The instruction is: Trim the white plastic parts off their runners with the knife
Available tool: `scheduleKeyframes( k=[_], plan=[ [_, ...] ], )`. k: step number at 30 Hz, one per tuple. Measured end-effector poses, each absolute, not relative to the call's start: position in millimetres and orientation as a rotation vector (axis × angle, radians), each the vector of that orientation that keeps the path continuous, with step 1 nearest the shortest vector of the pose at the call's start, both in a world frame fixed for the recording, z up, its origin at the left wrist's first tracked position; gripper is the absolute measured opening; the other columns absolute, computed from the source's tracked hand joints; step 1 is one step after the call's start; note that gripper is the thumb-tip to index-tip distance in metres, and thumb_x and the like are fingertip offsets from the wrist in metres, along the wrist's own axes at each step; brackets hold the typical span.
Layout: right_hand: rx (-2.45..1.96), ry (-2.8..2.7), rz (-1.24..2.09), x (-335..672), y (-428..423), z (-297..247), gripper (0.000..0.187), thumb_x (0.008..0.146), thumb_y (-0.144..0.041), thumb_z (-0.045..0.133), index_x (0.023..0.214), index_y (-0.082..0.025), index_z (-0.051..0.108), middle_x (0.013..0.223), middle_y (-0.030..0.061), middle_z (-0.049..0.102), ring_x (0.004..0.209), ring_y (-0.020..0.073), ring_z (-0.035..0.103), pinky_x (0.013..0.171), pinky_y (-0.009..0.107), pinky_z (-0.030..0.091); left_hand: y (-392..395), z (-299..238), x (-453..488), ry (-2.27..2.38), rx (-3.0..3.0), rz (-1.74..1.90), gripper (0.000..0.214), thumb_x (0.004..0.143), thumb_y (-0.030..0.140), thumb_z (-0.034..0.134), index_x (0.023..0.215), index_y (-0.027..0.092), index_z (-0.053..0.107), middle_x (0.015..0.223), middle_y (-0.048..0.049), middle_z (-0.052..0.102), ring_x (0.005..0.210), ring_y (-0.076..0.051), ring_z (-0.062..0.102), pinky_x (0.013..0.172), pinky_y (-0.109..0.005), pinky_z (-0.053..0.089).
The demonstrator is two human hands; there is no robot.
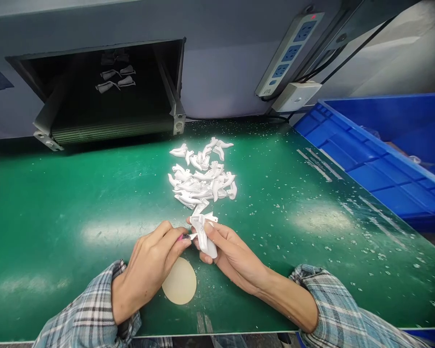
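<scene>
My right hand (235, 253) is closed around a white plastic part (201, 237), tilted, its wider end toward me. In my left hand (147, 263), the fingers pinch a small tool with a pink and dark handle (184, 237). Its pale pointed tip is against or very near the left side of the part; I cannot tell whether they touch. Just beyond my hands lies a heap of similar curved white plastic parts (203, 183). A flat cream-coloured disc (180, 281) rests on the table below my hands.
The green tabletop (76, 188) carries small white shavings on its right. At the back left, a conveyor belt (112, 116) comes out of a machine opening, with several white parts on it. A power strip (292, 54) hangs on the machine; a blue crate (355, 150) stands at the right.
</scene>
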State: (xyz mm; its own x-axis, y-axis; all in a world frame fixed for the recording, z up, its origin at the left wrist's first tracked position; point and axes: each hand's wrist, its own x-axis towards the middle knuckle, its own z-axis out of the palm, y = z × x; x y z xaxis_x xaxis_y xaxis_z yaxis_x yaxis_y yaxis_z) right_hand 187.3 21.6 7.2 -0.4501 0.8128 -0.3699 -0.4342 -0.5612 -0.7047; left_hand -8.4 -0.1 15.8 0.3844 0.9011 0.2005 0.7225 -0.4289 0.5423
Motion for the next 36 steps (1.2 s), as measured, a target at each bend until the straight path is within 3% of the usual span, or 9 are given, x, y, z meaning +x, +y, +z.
scheduleKeyframes(
  k=[5, 12, 16, 21, 25, 27, 31, 36],
  plan=[
    [-0.879, -0.646, 2.094, 186, 21, 8, 0.036, 0.089, -0.049, 0.074, 0.103, -0.016, 0.076, 0.076, 0.0014, 0.056, 0.064, 0.0102, 0.044, 0.055, 0.021, 0.043, 0, 11, -7, 1.573, 2.62, 0.825, 0.023, 0.106, 0.029, 0.045, 0.112, 0.015, 0.063, 0.083, -0.0036, 0.063, 0.068, -0.015, 0.059, 0.06, -0.027, 0.04],
    [-0.872, -0.69, 2.129, 187, 17, 9, 0.035, 0.09, -0.048, 0.073, 0.102, -0.016, 0.077, 0.077, 0.0016, 0.058, 0.064, 0.0099, 0.049, 0.053, 0.019, 0.046, 5, 18, -16, 1.663, 2.709, 0.947, 0.016, 0.104, 0.025, 0.053, 0.115, 0.016, 0.06, 0.088, -0.0047, 0.067, 0.073, -0.015, 0.06, 0.066, -0.027, 0.04],
    [-0.89, -0.702, 2.171, 187, 16, 6, 0.038, 0.09, -0.049, 0.072, 0.106, -0.015, 0.076, 0.079, 0.0027, 0.057, 0.068, 0.0111, 0.05, 0.052, 0.018, 0.049, 9, 19, -24, 1.672, 2.466, 1.125, 0.015, 0.106, 0.025, 0.048, 0.111, 0.018, 0.061, 0.09, -0.0036, 0.064, 0.075, -0.014, 0.058, 0.068, -0.025, 0.041],
    [-0.841, -0.724, 2.123, 187, 17, 6, 0.034, 0.091, -0.045, 0.073, 0.108, -0.017, 0.075, 0.082, 0.0036, 0.062, 0.068, 0.0107, 0.052, 0.058, 0.019, 0.052, 2, 18, -12, 1.403, 1.786, 0.903, 0.02, 0.099, 0.039, 0.059, 0.095, 0.021, 0.052, 0.071, 0.0041, 0.056, 0.059, -0.011, 0.049, 0.055, -0.022, 0.037],
    [-0.787, -0.744, 2.11, 188, 17, 7, 0.032, 0.088, -0.037, 0.078, 0.116, -0.021, 0.073, 0.087, 0.0033, 0.066, 0.075, 0.0117, 0.058, 0.067, 0.021, 0.054, 2, 22, -4, 1.195, 1.408, 0.899, 0.019, 0.097, 0.036, 0.06, 0.109, 0.021, 0.055, 0.08, 0.0018, 0.066, 0.069, -0.013, 0.058, 0.062, -0.022, 0.042],
    [-0.738, -0.743, 2.14, 188, 18, 7, 0.037, 0.09, -0.042, 0.075, 0.119, -0.021, 0.072, 0.093, 0.0059, 0.068, 0.08, 0.0138, 0.061, 0.069, 0.024, 0.055, 4, 24, -5, 1.235, 1.428, 0.95, 0.015, 0.099, 0.033, 0.057, 0.107, 0.021, 0.061, 0.086, -0.0001, 0.067, 0.073, -0.013, 0.059, 0.066, -0.023, 0.044],
    [-0.711, -0.746, 2.23, 188, 19, 6, 0.031, 0.094, -0.043, 0.069, 0.115, -0.019, 0.072, 0.095, 0.0077, 0.068, 0.078, 0.0153, 0.062, 0.06, 0.023, 0.053, 6, 24, -13, 1.251, 1.678, 0.949, 0.019, 0.102, 0.032, 0.052, 0.11, 0.024, 0.068, 0.086, 0.0005, 0.062, 0.075, -0.013, 0.054, 0.071, -0.024, 0.043],
    [-0.703, -0.689, 2.309, 189, 19, 4, 0.03, 0.092, -0.033, 0.074, 0.117, -0.018, 0.072, 0.096, 0.0072, 0.067, 0.078, 0.0127, 0.06, 0.064, 0.021, 0.051, 5, 20, -20, 1.347, 1.751, 0.901, 0.034, 0.108, 0.039, 0.036, 0.135, 0.025, 0.052, 0.079, 0.0019, 0.052, 0.07, -0.014, 0.05, 0.064, -0.025, 0.04]
  ],
)
